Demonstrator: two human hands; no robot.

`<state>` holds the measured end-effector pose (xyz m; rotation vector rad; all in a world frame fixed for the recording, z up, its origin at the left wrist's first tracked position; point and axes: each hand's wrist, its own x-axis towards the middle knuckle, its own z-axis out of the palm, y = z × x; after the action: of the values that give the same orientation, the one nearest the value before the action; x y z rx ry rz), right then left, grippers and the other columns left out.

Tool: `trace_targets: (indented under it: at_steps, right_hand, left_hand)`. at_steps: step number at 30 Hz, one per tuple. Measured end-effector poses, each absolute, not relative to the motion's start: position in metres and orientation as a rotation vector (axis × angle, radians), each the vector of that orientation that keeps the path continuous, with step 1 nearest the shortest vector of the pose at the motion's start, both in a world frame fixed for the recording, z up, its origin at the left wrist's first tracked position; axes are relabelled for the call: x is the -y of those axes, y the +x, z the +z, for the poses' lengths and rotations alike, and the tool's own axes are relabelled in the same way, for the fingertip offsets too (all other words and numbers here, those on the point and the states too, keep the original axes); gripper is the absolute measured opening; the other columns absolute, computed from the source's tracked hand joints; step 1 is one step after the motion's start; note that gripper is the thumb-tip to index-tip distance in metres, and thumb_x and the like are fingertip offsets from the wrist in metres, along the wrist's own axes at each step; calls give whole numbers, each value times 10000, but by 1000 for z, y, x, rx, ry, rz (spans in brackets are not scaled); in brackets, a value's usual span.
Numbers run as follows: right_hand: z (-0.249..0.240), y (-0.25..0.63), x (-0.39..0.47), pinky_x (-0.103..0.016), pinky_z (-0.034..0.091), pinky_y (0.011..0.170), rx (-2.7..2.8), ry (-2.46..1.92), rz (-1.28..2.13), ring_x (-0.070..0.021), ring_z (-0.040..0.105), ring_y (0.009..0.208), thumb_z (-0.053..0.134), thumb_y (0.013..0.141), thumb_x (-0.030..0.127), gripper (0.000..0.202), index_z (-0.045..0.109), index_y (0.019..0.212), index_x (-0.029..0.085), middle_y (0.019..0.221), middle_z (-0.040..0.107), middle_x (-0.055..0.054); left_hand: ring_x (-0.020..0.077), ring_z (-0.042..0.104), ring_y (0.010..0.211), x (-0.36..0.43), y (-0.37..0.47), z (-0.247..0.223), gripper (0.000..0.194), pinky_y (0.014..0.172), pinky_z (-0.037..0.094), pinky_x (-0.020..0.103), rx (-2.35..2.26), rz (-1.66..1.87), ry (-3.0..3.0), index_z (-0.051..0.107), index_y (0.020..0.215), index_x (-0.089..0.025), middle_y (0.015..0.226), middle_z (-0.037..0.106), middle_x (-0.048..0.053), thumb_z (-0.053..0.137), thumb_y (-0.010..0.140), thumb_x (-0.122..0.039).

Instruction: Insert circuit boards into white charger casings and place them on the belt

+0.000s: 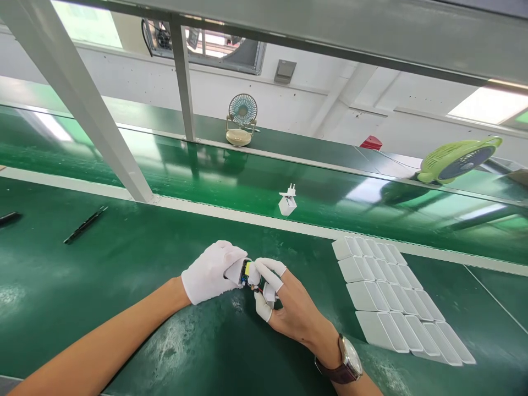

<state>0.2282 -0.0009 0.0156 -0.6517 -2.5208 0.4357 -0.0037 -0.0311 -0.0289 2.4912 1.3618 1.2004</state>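
Note:
My left hand [210, 272], in a white glove, is closed around a white charger housing [234, 273]. A circuit board [245, 273] with a yellow component shows at the housing's right end; how deep it sits inside is hidden. My right hand [295, 308], with white finger cots on several fingers, pinches a small white plug cover [269, 292] just right of the board. Thin dark and red wires run between the board and the cover. Both hands are close together above the green bench, and my fingers partly hide the pieces.
Rows of white open housings [375, 291] stand on the bench at right. A white plug adapter [287, 203] lies on the green conveyor belt [223, 181] beyond the pale rail. Black tweezers [85, 225] lie at left. A metal post [99, 121] rises at left; two fans stand behind.

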Motion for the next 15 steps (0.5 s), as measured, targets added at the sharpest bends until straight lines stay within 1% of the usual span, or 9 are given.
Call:
trace_targets:
  at_steps: [6, 12, 15]
  right_hand:
    - [15, 226, 2, -464, 597, 916, 2492, -663, 436, -287, 608, 1163, 522, 858, 104, 665, 318, 1480, 223, 1262, 589, -152]
    - [12, 227, 1, -472, 595, 925, 2510, -678, 468, -292, 605, 1176, 525, 850, 102, 682, 313, 1488, 215, 1261, 601, -154]
    - [13, 227, 1, -484, 593, 933, 2506, -691, 471, -297, 595, 1200, 527, 850, 96, 695, 301, 1496, 214, 1272, 598, -155]
  left_hand:
    - [238, 682, 879, 31, -3, -26, 465, 891, 529, 449, -1361, 1229, 2465, 450, 1243, -222, 1031, 706, 72, 678, 840, -270]
    - [242, 675, 893, 31, -3, -26, 487, 868, 531, 431, -1370, 1224, 2457, 467, 1231, -220, 1026, 703, 70, 706, 808, -253]
    - [258, 659, 937, 31, -4, -30, 516, 876, 528, 437, -1383, 1214, 2449, 483, 1223, -213, 1039, 700, 75, 740, 778, -258]
